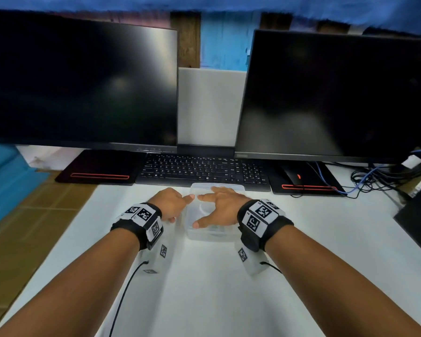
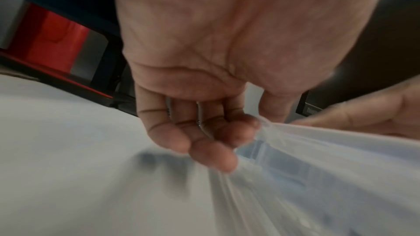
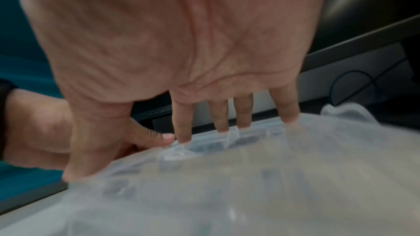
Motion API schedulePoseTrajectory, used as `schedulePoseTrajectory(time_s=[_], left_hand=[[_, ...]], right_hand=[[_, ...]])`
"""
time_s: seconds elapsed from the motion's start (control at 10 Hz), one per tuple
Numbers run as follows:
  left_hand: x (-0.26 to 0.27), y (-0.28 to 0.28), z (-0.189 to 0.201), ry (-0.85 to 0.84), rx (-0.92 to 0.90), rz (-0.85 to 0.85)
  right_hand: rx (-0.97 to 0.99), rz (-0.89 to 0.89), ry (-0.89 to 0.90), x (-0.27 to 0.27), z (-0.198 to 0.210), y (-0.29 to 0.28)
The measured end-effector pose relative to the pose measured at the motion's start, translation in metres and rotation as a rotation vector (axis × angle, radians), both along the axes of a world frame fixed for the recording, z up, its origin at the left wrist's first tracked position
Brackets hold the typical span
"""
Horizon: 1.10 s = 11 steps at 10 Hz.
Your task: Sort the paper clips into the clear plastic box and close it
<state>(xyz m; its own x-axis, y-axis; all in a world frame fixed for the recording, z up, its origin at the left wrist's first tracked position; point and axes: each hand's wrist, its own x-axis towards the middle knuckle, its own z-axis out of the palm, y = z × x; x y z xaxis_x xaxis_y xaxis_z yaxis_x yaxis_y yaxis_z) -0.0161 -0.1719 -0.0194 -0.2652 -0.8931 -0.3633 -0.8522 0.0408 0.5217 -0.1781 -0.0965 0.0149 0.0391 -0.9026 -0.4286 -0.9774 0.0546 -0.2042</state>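
Observation:
The clear plastic box (image 1: 214, 235) stands on the white table (image 1: 204, 295) just in front of the keyboard, its lid on top. My right hand (image 1: 198, 211) lies flat on the lid (image 3: 250, 186) with its fingers (image 3: 181, 128) spread straight to the far edge. My left hand (image 1: 181, 207) is at the box's left side: its thumb (image 3: 159, 136) rests on the lid's corner and its curled fingers (image 2: 213, 155) touch the box's edge (image 2: 329, 168). Blurred dark shapes show through the plastic; no single paper clip can be made out.
A black keyboard (image 1: 204, 169) lies right behind the box, under two dark monitors (image 1: 83, 88) (image 1: 336, 98). A mouse (image 1: 294, 177) and tangled cables (image 1: 374, 178) sit at the back right. A black object (image 1: 418, 220) stands at the table's right edge.

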Motion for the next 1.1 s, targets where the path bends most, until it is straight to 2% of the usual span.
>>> schedulePoseTrajectory(time_s=[0.2, 0.4, 0.5, 0.6, 0.7, 0.8, 0.9, 1.0, 1.1], left_hand=[[-0.002, -0.005, 0.0, 0.115, -0.006, 0.001], [-0.011, 0.004, 0.01, -0.042, -0.11, -0.098], [-0.007, 0.007, 0.01, -0.039, -0.142, -0.038], [0.002, 0.018, 0.008, 0.158, -0.097, 0.119], [0.01, 0.04, -0.002, 0.31, 0.045, 0.138], [0.015, 0.057, -0.018, 0.344, -0.002, 0.125], [0.011, 0.064, -0.019, 0.452, -0.01, 0.197], [0.01, 0.079, -0.007, 0.566, 0.086, 0.249], [0.021, 0.091, -0.004, 0.58, 0.107, 0.277]], right_hand=[[-0.005, -0.009, 0.015, 0.005, 0.008, -0.002], [-0.015, -0.008, 0.017, 0.008, 0.009, 0.001], [-0.071, -0.039, -0.033, 0.006, 0.007, 0.01], [-0.296, -0.279, -0.186, -0.007, -0.006, 0.034], [-0.397, -0.77, -0.587, -0.031, -0.02, 0.065], [-0.201, -0.956, -1.002, -0.04, -0.029, 0.079], [-0.221, -0.899, -1.028, -0.038, -0.034, 0.076], [-0.184, -0.901, -1.051, -0.032, -0.031, 0.081], [-0.203, -0.893, -1.007, -0.033, -0.035, 0.094]])
